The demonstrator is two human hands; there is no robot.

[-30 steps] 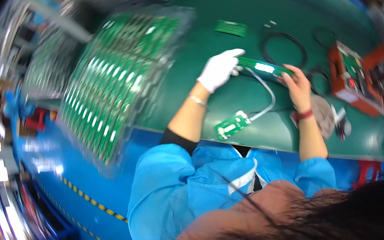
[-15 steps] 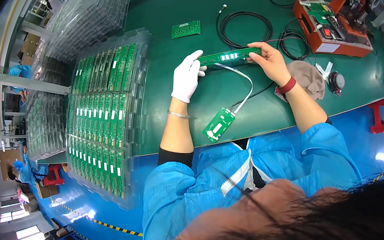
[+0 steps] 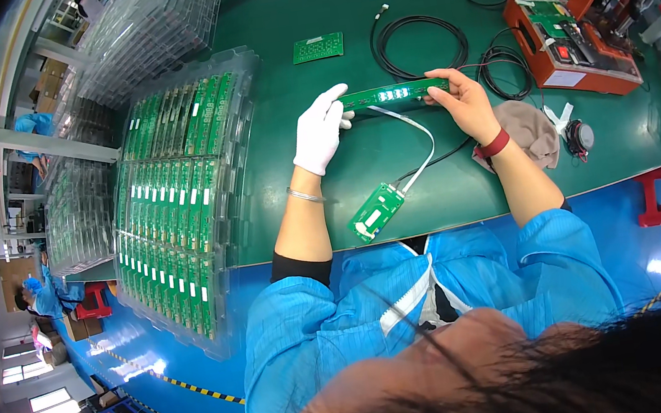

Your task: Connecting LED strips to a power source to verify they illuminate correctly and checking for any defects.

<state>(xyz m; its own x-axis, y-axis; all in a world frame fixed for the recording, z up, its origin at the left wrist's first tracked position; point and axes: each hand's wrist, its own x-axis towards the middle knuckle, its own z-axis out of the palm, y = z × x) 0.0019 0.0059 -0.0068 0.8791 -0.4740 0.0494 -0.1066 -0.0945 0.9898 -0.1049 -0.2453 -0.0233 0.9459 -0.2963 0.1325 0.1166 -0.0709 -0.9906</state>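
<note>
A long narrow green circuit board (image 3: 366,100) with a lit white digit display spans the gap between my two hands. My left hand (image 3: 322,133), in a white glove, grips its left end. At the right end, the bare fingers and thumb of my right hand (image 3: 464,103) pinch the board. A flat white ribbon cable (image 3: 429,150) runs from the long board down to a smaller green circuit board (image 3: 375,212), which lies near the table's front edge. A black wire also joins that smaller board.
Left of my arm, a clear plastic tray (image 3: 245,92) holds rows of green boards, with stacked trays (image 3: 153,28) behind. Another green board (image 3: 317,48), a coiled black cable (image 3: 416,19), an orange-red box (image 3: 575,79), a brown cloth (image 3: 525,137) and a small round part (image 3: 580,139) lie around.
Both hands keep hold of the long board, which has shifted very slightly upward in the view. Its display stays lit.
</note>
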